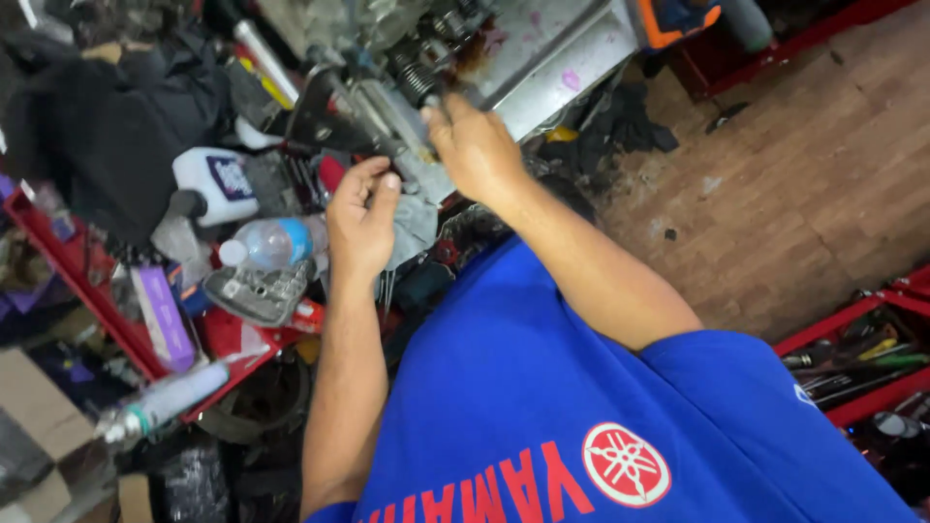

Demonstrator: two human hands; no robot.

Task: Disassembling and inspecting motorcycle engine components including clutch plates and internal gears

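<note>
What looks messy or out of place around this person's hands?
A brownish oily stain smears the metal engine part just above the right hand. Beside the left hand, a plastic bottle lies tipped among clutter on the red tray.

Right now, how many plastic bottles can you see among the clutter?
2. A white jug-like bottle lies left of the hands, beside black cloth. A clear water bottle with a white cap lies just below it, near the left hand. Others may be buried.

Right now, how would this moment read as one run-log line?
left hand: pinching grey cloth | right hand: gripping grey metal engine part | nearby: clear plastic bottle, red metal tray
</note>
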